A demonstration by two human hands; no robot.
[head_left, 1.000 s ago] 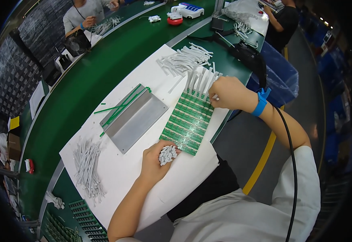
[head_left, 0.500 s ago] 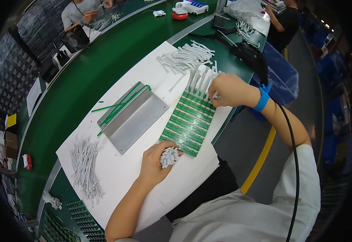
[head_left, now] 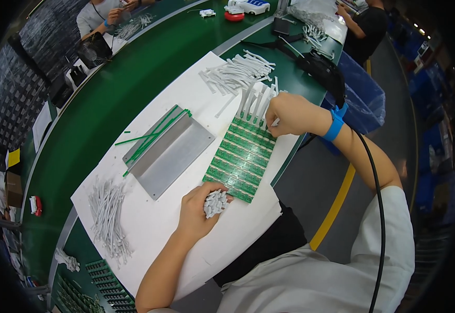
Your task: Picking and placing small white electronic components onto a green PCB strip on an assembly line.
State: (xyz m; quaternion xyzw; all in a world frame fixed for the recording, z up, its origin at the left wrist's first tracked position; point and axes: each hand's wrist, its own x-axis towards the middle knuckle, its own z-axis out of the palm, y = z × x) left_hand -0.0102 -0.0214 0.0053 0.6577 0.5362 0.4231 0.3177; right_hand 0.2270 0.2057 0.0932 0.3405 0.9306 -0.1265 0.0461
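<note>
A green circuit board panel lies on a white sheet, with white flat cables standing up from its far edge. My left hand is closed around a bundle of white cables, their ends facing up, beside the panel's near left corner. At the far right corner of the panel, my right hand has its fingers pinched together. A small whitish piece shows between those fingers, probably a cable end, though the fingers mostly hide it. A blue band with a black cord circles my right wrist.
An angled metal tray with green strips rests left of the panel. White cable piles lie beyond the panel and at the left. More boards stand lower left. A blue bin is at right. Other people sit across the bench.
Both hands and the panel keep nearly the same places. The whole view has shifted slightly, and the pinched right fingers stay at the panel's far right corner.
</note>
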